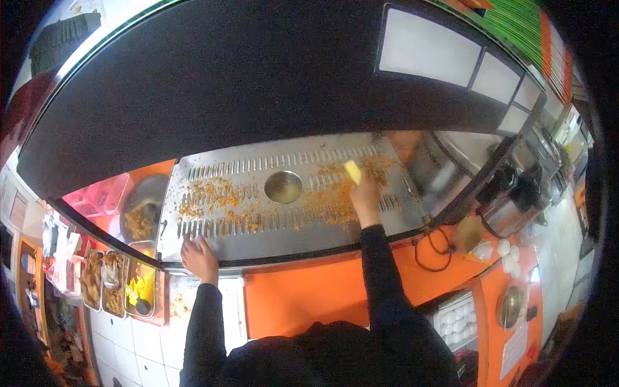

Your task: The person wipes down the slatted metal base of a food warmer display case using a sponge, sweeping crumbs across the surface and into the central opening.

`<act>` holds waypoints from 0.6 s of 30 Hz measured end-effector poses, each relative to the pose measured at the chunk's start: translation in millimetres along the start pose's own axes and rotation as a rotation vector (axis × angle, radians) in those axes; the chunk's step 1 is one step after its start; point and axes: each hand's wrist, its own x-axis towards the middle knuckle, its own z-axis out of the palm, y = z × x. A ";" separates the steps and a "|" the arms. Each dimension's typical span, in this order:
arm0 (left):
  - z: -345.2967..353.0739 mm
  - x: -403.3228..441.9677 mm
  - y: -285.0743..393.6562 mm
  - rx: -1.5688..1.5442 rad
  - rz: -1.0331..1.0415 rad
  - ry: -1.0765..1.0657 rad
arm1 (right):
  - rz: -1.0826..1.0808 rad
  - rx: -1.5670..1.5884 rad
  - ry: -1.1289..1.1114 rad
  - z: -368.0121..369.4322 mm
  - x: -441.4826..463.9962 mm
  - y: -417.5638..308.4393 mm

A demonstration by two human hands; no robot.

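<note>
A slotted stainless steel plate (245, 242) lies in front of me, strewn with orange-brown crumbs (219, 197). Set into its middle is a round metal well (283, 187) with pale contents I cannot make out. My right hand (366, 197) reaches over the plate's right side and grips a small yellow sponge-like block (352, 171) whose lower part the fingers hide. Crumbs lie around that hand. At the plate's front left edge rests my left hand (200, 259), fingers apart and holding nothing.
Metal trays of food (113, 284) and a black pan (143, 213) stand at left. A dark panel (225, 77) hangs over the plate's far side. A looped black cable (433, 253), eggs (509, 257) and a metal bowl (510, 306) are at right.
</note>
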 end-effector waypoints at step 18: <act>4.6 3.3 -4.3 -0.005 0.015 0.044 | 0.168 -0.341 -0.274 -67.6 -6.6 132.8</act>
